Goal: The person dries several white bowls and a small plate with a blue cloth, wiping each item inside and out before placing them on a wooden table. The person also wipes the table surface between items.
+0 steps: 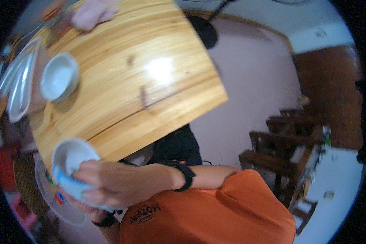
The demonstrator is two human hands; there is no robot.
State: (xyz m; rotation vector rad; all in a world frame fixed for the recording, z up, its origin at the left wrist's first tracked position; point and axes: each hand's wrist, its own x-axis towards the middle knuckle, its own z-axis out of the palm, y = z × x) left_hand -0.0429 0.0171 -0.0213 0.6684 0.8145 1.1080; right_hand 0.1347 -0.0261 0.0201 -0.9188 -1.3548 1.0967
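Observation:
Over the near left corner of the wooden table I hold a white bowl with blue on its outside, tilted with its mouth facing up and towards the table. My right hand reaches across my body and grips the rim, with some fingertips inside the bowl. Beneath it, my left hand supports the outer wall and is mostly hidden by the bowl and the right hand. Both wrists wear black bands. Motion blur hides the bowl's finer detail; I cannot tell whether it holds anything.
On the wooden table stand another white bowl, a clear plastic container and a pink cloth. A transparent round-edged bin is below at left. Dark wooden chairs line the right, and a black round stand base sits beyond the table.

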